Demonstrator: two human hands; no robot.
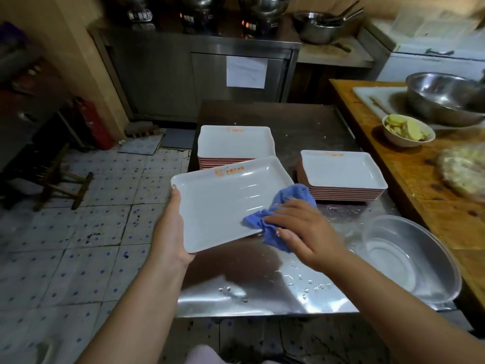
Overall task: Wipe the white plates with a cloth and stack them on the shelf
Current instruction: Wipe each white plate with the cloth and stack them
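A white rectangular plate (pixel 223 203) with an orange logo is held tilted above the steel table (pixel 249 290). My left hand (pixel 172 227) grips its left edge, thumb on the rim. My right hand (pixel 301 232) holds a blue cloth (pixel 278 219) and presses it onto the plate's right near corner. Two stacks of the same white plates with red-brown undersides stand on the table: one (pixel 236 143) behind the held plate, a lower one (pixel 341 172) to its right.
A wet steel basin (pixel 409 256) sits at the table's right near corner, with water drops beside it. A wooden counter (pixel 433 206) on the right holds a bowl of sliced food (pixel 408 131) and a large steel bowl (pixel 446 98). The tiled floor lies to the left.
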